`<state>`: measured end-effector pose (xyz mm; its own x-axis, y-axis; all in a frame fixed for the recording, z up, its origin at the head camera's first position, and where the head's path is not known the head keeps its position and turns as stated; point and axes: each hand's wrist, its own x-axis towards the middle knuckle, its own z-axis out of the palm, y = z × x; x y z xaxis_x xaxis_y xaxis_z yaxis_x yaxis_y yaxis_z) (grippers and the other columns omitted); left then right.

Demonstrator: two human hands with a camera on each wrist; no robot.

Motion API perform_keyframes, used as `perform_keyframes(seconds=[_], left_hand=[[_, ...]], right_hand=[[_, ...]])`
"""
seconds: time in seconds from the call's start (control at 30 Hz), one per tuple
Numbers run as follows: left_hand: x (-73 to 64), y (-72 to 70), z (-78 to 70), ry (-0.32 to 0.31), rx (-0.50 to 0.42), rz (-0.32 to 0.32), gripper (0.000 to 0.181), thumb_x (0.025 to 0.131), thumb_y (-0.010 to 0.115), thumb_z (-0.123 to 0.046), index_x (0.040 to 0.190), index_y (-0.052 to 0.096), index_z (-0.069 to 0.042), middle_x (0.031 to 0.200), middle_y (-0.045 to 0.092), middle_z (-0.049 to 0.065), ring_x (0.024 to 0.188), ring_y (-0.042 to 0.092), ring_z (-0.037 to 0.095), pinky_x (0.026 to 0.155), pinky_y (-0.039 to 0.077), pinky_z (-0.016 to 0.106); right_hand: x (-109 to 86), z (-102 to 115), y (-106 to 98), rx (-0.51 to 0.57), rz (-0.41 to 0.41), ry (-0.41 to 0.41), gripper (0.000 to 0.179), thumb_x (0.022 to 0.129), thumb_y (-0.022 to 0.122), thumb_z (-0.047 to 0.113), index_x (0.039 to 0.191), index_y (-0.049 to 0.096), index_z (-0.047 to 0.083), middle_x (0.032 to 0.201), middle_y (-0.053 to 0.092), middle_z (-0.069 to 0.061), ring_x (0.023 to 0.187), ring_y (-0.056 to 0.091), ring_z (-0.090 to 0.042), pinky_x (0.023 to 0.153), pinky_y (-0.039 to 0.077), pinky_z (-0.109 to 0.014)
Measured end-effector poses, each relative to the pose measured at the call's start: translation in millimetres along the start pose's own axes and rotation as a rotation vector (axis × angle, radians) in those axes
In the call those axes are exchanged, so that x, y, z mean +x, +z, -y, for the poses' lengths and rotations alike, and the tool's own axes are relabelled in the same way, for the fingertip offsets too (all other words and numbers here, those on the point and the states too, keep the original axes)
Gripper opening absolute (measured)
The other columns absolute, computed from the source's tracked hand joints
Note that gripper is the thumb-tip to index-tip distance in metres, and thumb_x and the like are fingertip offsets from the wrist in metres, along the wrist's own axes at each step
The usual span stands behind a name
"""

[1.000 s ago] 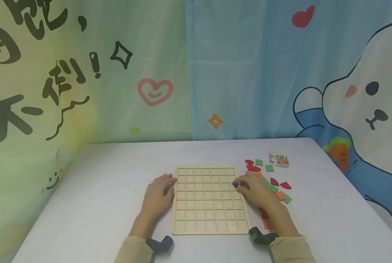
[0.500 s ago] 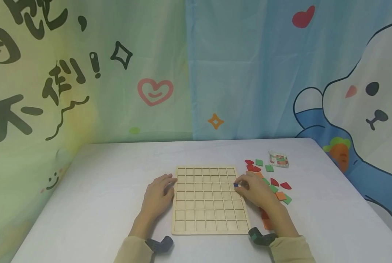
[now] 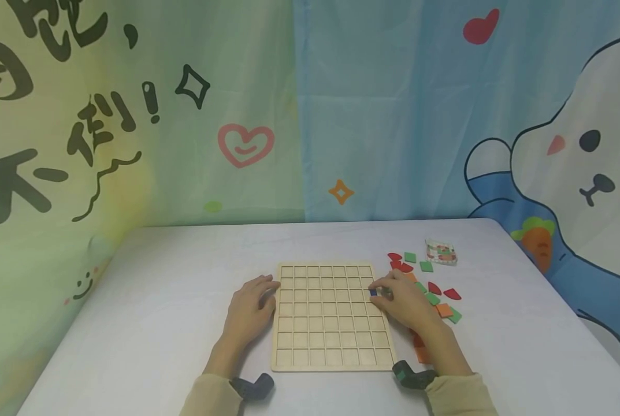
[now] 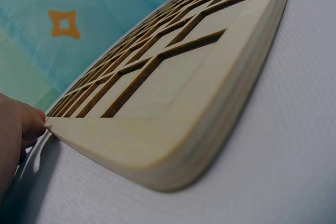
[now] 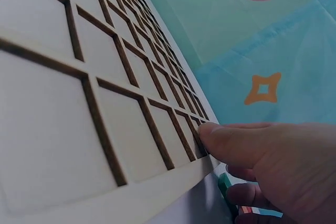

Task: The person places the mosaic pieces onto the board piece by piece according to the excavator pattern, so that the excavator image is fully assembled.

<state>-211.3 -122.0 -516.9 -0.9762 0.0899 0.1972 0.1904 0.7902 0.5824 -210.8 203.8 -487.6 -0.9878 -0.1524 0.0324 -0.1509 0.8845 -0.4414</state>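
Note:
A pale wooden grid board [image 3: 333,365] with raised dividers lies on the white table. At its right-hand column my right hand [image 3: 404,297] pinches a small dark blue tile [image 3: 373,292] between thumb and index finger, level with one cell. The tile is mostly covered by the fingers; in the right wrist view the thumb of my right hand [image 5: 262,153] hides it. My left hand [image 3: 251,309] rests on the table with relaxed fingers, and its fingertips touch the board's left edge. The left wrist view shows the left hand [image 4: 18,135] against the board's rim [image 4: 173,171].
Red rounded pieces [image 3: 452,293], green square tiles [image 3: 426,266] and orange tiles [image 3: 444,310] lie scattered right of the board, some under the right forearm. Behind them is a clear printed packet [image 3: 441,252]. A printed curtain [image 3: 362,115] hangs behind the table.
The blue tile has gone from tilted to lying flatter at the board's right column, with the right fingers shifting slightly around it. The left hand and board have stayed put.

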Motion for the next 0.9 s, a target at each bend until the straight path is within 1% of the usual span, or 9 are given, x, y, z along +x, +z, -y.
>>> perform_keyframes(seconds=[0.13, 0.2, 0.33, 0.37, 0.43, 0.5, 0.57, 0.73, 0.9], left_hand=[[0.1, -0.9, -1.5, 0.001, 0.002, 0.004, 0.031, 0.091, 0.053, -0.02, 0.121, 0.064, -0.019, 0.137, 0.055, 0.001, 0.135, 0.043, 0.023, 0.113, 0.032, 0.052], [-0.1, -1.6, -2.1, 0.002, 0.002, 0.007, 0.031, 0.092, 0.053, -0.02, 0.121, 0.064, -0.019, 0.137, 0.055, 0.002, 0.135, 0.043, 0.023, 0.113, 0.032, 0.052], [-0.4, -2.0, -2.2, 0.0, 0.002, 0.008, 0.031, 0.091, 0.053, -0.02, 0.121, 0.064, -0.019, 0.137, 0.055, 0.002, 0.135, 0.043, 0.023, 0.113, 0.032, 0.052], [-0.5, -2.0, -2.3, 0.0, 0.003, 0.008, 0.031, 0.091, 0.053, -0.02, 0.121, 0.064, -0.019, 0.137, 0.055, 0.002, 0.135, 0.043, 0.023, 0.113, 0.032, 0.052], [-0.5, -1.9, -2.3, 0.0, 0.003, 0.009, 0.031, 0.091, 0.053, -0.02, 0.121, 0.064, -0.019, 0.137, 0.055, 0.002, 0.135, 0.043, 0.023, 0.113, 0.032, 0.052], [-0.4, -1.5, -2.1, 0.0, 0.002, 0.01, 0.031, 0.091, 0.053, -0.02, 0.121, 0.064, -0.019, 0.137, 0.055, 0.002, 0.135, 0.043, 0.023, 0.113, 0.032, 0.052], [-0.3, -0.9, -1.8, -0.001, 0.002, 0.011, 0.031, 0.091, 0.053, -0.02, 0.121, 0.064, -0.019, 0.137, 0.055, 0.002, 0.135, 0.043, 0.023, 0.113, 0.032, 0.052], [0.1, 0.8, -0.9, -0.001, -0.002, 0.004, 0.031, 0.091, 0.054, -0.02, 0.12, 0.064, -0.019, 0.137, 0.056, 0.001, 0.135, 0.043, 0.023, 0.112, 0.032, 0.052], [0.1, 1.0, -1.2, -0.011, -0.006, 0.008, 0.031, 0.091, 0.054, -0.02, 0.12, 0.064, -0.02, 0.137, 0.055, 0.001, 0.135, 0.043, 0.022, 0.113, 0.031, 0.051]], right_hand=[[1.4, -8, -5, 0.036, -0.025, -0.01, 0.03, 0.085, 0.07, 0.029, 0.112, 0.067, 0.016, 0.104, 0.058, -0.007, 0.089, 0.055, -0.022, 0.076, 0.051, -0.041], [0.7, -14, -11, 0.051, -0.036, 0.034, 0.034, 0.086, 0.069, 0.03, 0.116, 0.065, 0.014, 0.113, 0.059, -0.013, 0.103, 0.056, -0.03, 0.087, 0.051, -0.051], [-2.3, -29, -25, 0.016, -0.063, 0.18, 0.037, 0.088, 0.066, 0.03, 0.12, 0.063, 0.01, 0.118, 0.056, -0.021, 0.107, 0.052, -0.037, 0.091, 0.048, -0.058], [-3.2, -32, -27, 0.006, -0.072, 0.217, 0.039, 0.089, 0.065, 0.031, 0.121, 0.062, 0.01, 0.118, 0.056, -0.021, 0.107, 0.052, -0.037, 0.091, 0.048, -0.058], [-4.4, -38, -28, -0.013, -0.095, 0.262, 0.042, 0.09, 0.064, 0.033, 0.123, 0.06, 0.008, 0.108, 0.054, -0.02, 0.094, 0.052, -0.033, 0.082, 0.053, -0.05], [-5.2, -41, -27, -0.02, -0.122, 0.295, 0.046, 0.09, 0.063, 0.036, 0.127, 0.058, 0.007, 0.103, 0.053, -0.019, 0.09, 0.05, -0.03, 0.076, 0.053, -0.045], [-5.2, -43, -24, -0.024, -0.143, 0.308, 0.05, 0.091, 0.062, 0.037, 0.13, 0.056, 0.007, 0.101, 0.051, -0.018, 0.088, 0.048, -0.029, 0.074, 0.053, -0.043], [-4.9, -42, -16, -0.042, -0.187, 0.308, 0.049, 0.092, 0.061, 0.032, 0.133, 0.053, 0.007, 0.116, 0.048, -0.024, 0.101, 0.045, -0.037, 0.083, 0.051, -0.052], [-5.1, -43, -11, -0.058, -0.201, 0.306, 0.048, 0.092, 0.06, 0.031, 0.133, 0.054, 0.007, 0.122, 0.044, -0.026, 0.109, 0.038, -0.041, 0.082, 0.05, -0.053]])
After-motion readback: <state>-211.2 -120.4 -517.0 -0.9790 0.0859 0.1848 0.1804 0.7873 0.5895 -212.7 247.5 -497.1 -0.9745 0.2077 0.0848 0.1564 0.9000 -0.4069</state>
